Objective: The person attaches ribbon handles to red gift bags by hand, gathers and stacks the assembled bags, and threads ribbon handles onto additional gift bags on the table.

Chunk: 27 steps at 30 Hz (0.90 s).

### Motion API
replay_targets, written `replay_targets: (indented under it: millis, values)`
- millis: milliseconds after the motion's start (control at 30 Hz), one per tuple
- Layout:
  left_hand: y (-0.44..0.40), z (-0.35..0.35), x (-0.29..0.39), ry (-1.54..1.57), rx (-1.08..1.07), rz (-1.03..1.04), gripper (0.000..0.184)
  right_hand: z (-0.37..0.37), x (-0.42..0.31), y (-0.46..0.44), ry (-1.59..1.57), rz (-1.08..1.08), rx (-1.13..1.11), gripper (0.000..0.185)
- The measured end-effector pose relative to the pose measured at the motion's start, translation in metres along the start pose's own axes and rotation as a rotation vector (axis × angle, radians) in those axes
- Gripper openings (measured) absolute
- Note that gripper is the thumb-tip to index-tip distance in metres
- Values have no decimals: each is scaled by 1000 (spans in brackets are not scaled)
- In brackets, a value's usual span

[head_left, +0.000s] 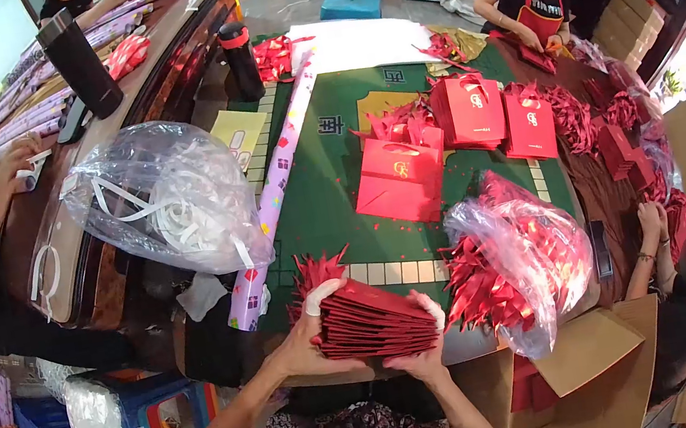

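Observation:
A thick stack of flat red paper bags (375, 322) is held between my two hands over the near edge of the green table. My left hand (313, 332) grips its left end, with a white covering on one finger. On the right end, my right hand (423, 341) is closed round the stack. Red ribbons stick out behind the stack at the left. Beyond it, a red gift bag (401, 179) lies on the green mat (314, 201), with more red bags (468, 111) behind. To the right sits a clear plastic bag of red ribbons (519, 262).
An open cardboard box (580, 356) stands at the near right. A plastic bag of white ribbons (164, 199) and a purple wrapping roll (278, 179) lie at the left. Black bottles (241, 63) stand farther back. Other people work at the left, far right and near right.

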<state>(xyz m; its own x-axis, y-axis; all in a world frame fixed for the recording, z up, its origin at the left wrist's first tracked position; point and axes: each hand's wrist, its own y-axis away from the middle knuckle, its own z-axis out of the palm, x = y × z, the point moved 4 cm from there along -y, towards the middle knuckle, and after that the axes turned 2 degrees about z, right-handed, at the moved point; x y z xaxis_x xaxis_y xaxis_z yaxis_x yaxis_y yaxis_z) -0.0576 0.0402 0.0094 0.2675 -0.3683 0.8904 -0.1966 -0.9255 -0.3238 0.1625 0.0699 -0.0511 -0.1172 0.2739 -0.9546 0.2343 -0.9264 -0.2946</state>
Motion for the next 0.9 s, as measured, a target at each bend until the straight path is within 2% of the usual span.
replay_targets:
  millis: [133,233,367,467,567,633,733,867,900]
  values:
    - [-3,6,7,100,3,24,134,4,5,2,-5,-16,20,124]
    - [-3,8,-1,63,-6,25,140,3,8,0,-18,7,-23,129]
    - [-3,5,0,157,1,73,139,12,-3,-3,-113,27,3,136]
    - [0,13,-4,312,-1,1,140,12,1,-2,-146,23,57,143]
    - [0,9,1,169,-62,5,138,6,1,-3,-122,32,31,145]
    - [3,5,-7,146,-75,-3,141,0,3,-2,101,-61,-129,147]
    - [2,8,-7,124,-74,-7,139,3,8,0,-77,52,-64,145]
    - [-3,8,-7,131,-41,-17,134,7,5,1,-107,71,-4,138]
    - [-3,7,-9,93,-13,-23,125,7,9,1,-81,64,-37,137]
